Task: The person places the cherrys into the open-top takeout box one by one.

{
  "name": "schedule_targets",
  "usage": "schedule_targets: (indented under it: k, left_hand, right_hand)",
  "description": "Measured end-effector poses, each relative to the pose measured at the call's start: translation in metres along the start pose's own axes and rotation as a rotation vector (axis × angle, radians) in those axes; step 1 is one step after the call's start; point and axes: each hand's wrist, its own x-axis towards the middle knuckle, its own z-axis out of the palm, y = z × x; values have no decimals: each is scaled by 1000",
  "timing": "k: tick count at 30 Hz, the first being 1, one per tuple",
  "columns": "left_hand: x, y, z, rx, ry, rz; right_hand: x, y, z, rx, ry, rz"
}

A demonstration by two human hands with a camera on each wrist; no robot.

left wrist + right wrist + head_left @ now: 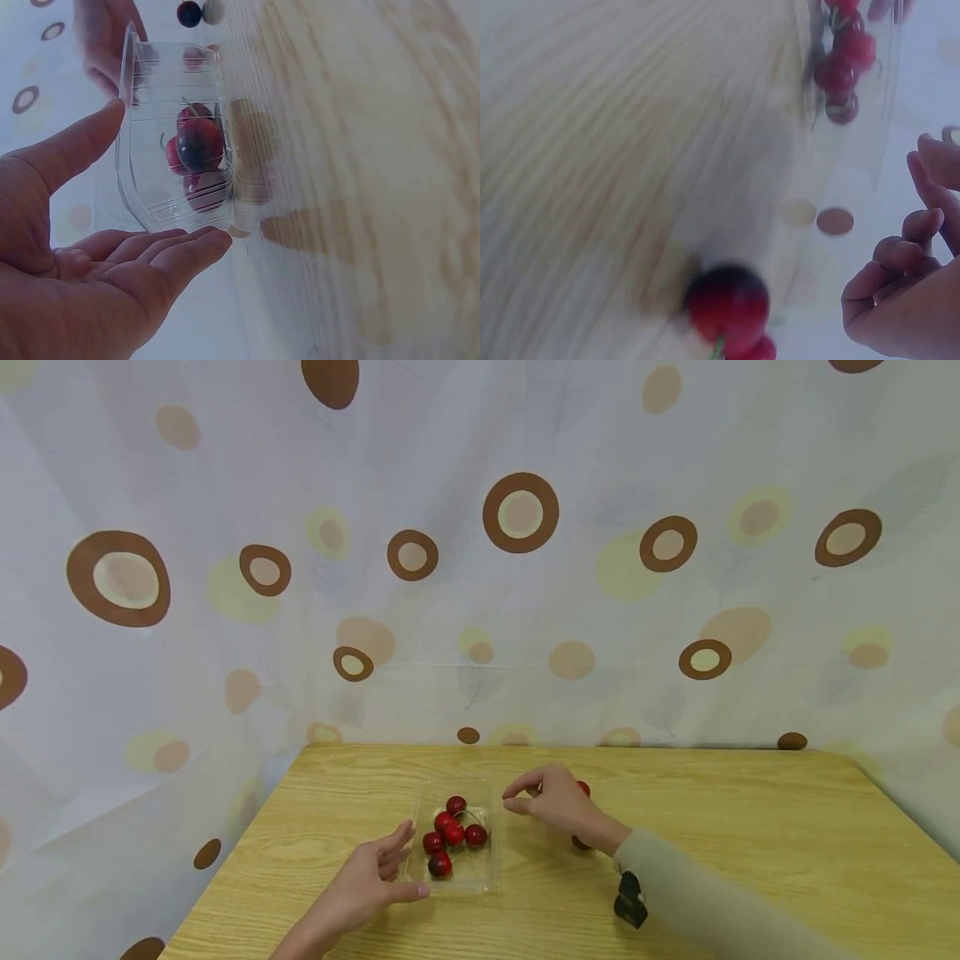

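A clear plastic tray [474, 866] with several dark red cherries [453, 834] in it stands on the wooden table. My left hand [367, 878] is at the tray's left side, thumb near the front corner. In the left wrist view, its thumb [90, 135] reaches the rim and its extended fingers [187, 259] lie along the wall. To the tray's right, my right hand [558, 802] hovers above the table with nothing between thumb and forefinger. Partly hidden by that hand are a red cherry [583, 788] behind it and a darker cherry [581, 843] under the wrist.
The wooden table [750, 835] extends to both sides and toward the back. A patterned curtain [450, 710] hangs behind it and along its sides. A dark strapped device [631, 900] sits on my right sleeve [697, 885].
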Motion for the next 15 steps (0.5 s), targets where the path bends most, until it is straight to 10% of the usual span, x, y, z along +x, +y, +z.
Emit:
schedule_targets:
  k: [15]
  left_hand:
    - [0, 1, 2, 10, 3, 9]
  right_hand:
    - [-65, 63, -90, -128, -37, -15]
